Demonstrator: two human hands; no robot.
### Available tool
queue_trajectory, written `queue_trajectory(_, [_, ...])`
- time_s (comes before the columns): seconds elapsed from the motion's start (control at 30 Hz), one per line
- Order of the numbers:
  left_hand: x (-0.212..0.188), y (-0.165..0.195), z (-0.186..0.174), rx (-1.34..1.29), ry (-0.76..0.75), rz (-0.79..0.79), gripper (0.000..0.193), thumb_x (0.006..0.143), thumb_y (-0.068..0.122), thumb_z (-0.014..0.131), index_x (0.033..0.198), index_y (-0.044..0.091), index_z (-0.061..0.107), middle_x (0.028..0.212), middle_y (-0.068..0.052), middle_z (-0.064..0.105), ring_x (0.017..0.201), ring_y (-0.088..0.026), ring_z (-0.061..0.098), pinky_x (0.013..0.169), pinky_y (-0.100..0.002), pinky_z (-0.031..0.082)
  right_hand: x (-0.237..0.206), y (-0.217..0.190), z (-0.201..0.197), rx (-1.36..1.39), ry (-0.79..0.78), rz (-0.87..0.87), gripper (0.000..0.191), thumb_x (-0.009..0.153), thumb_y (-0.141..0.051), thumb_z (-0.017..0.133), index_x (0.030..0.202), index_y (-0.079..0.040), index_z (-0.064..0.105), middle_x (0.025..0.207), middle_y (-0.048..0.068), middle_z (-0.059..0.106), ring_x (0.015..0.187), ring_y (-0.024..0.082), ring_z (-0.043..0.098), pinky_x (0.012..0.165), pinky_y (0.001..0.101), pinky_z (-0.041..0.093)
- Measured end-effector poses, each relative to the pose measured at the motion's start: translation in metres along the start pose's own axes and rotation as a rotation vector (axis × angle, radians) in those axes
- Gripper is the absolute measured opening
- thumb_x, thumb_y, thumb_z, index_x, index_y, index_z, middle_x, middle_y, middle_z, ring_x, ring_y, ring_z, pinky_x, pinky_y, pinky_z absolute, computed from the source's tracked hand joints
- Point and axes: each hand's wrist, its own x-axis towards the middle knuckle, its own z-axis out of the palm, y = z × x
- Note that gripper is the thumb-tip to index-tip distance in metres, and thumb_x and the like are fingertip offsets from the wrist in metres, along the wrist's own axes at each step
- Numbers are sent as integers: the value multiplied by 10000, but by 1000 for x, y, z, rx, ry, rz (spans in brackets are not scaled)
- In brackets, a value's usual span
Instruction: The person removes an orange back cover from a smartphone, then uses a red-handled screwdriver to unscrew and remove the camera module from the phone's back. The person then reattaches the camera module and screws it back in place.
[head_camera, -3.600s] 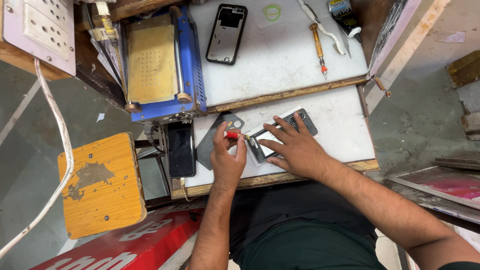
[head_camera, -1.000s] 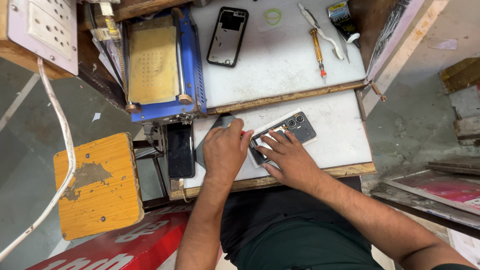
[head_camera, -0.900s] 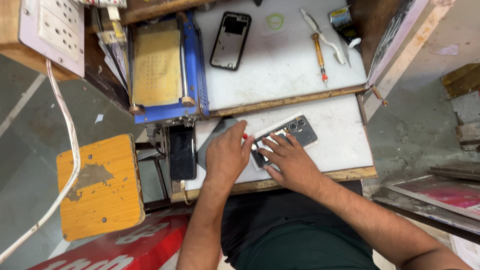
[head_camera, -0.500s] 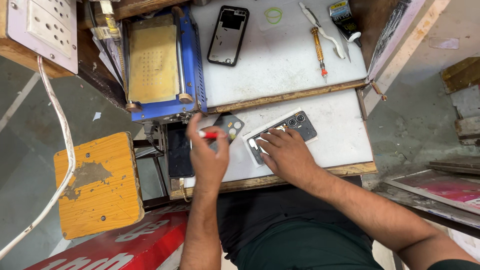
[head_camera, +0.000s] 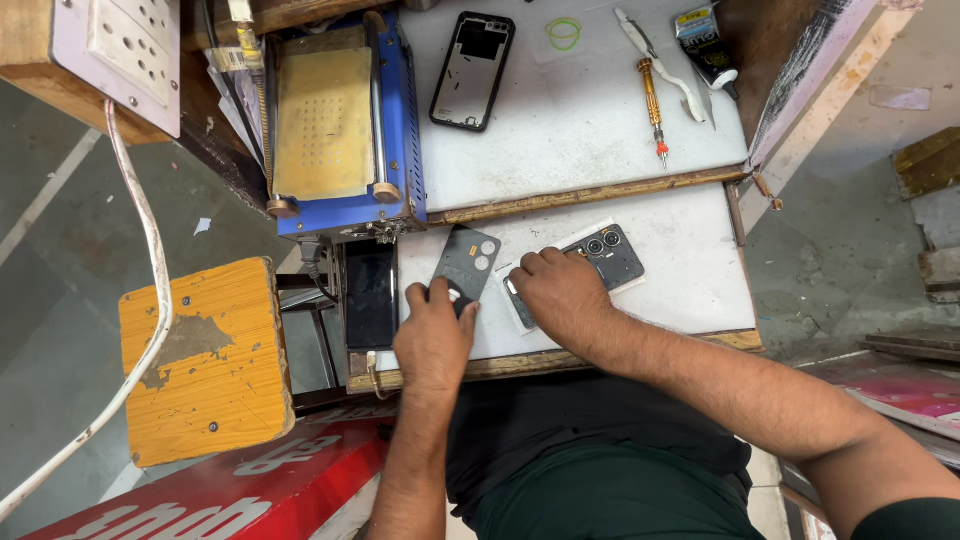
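Observation:
My left hand (head_camera: 435, 335) lies on the near end of a grey phone back cover (head_camera: 468, 258) with two camera holes, its fingers curled. No tool shows in it, and the curled fingers hide whether it grips anything. My right hand (head_camera: 555, 292) presses down on a dark phone (head_camera: 612, 255) that lies face down on a white sheet, camera lenses showing at its far end. Both lie on the lower white work shelf (head_camera: 690, 290).
A black phone screen (head_camera: 370, 292) lies left of the cover. On the upper shelf sit a blue heating plate machine (head_camera: 335, 120), a phone frame (head_camera: 472, 70), a screwdriver (head_camera: 652, 105), a green ring (head_camera: 563, 33) and a glue tube (head_camera: 703, 45). A yellow stool (head_camera: 205, 360) stands at left.
My left hand held a red-handled tool over the black screen; it has moved right onto the grey cover and the tool no longer shows. My right hand stays on the phone.

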Motion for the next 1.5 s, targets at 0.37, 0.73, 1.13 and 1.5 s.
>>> queue_trajectory(0.37, [-25, 13, 4, -351, 237, 156, 504, 905, 210, 716, 1337, 25, 535, 1152, -191, 560, 891, -329, 713, 712, -433, 618, 6, -3, 3, -31, -48, 25, 243, 765, -81, 740, 1002, -35, 709, 993, 101, 692, 949, 253, 689, 697, 370, 618])
queue_trajectory(0.73, [-33, 15, 7, -560, 307, 258, 400, 911, 152, 687, 1283, 43, 588, 1141, -188, 612, 945, -364, 687, 765, -456, 585, 20, -5, 4, -18, -87, 7, 308, 736, -79, 741, 1027, 3, 684, 1026, 146, 674, 958, 292, 681, 663, 374, 622])
queue_trajectory(1.13, [-42, 14, 23, -470, 98, 249, 618, 857, 311, 788, 1357, 82, 506, 1264, -167, 583, 1012, -350, 700, 813, -439, 608, 24, 2, -1, -148, -50, -151, 278, 799, -107, 729, 1041, 20, 679, 983, 153, 689, 912, 261, 701, 646, 353, 626])
queue_trajectory(1.5, [-31, 30, 39, -374, 50, 209, 923, 812, 422, 829, 1487, 41, 327, 1448, -198, 528, 1054, -334, 724, 825, -457, 605, 25, 1, -6, -148, 5, -168, 257, 819, -137, 716, 1032, 6, 697, 954, 142, 696, 878, 252, 705, 608, 355, 618])
